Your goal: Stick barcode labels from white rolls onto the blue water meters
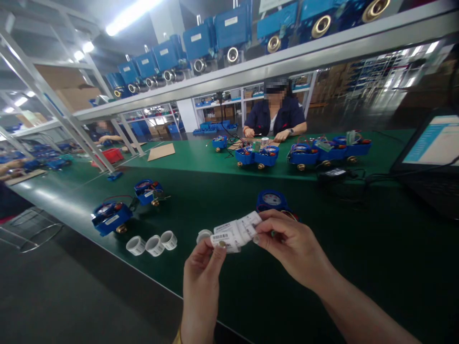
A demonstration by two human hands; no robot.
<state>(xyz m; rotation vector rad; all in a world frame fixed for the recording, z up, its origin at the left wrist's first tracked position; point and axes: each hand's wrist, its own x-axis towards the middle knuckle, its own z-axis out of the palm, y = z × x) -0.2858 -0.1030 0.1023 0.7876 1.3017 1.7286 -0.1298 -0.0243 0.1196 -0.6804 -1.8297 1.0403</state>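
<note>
Above the near part of the green bench, a strip of white barcode labels stretches between my two hands. My left hand pinches its left end between thumb and fingers. At the other end my right hand grips the strip with thumb and forefinger. Behind the strip, partly hidden, lies a white label roll. Left of my hands stand several more small rolls, among them one label roll. A blue water meter with a round dial sits just beyond my right hand, partly covered by it.
Two open blue meter housings with wires stand at the left. More blue housings line the far side, before a seated co-worker. A laptop and a black adapter are right. Overhead, a shelf holds blue units.
</note>
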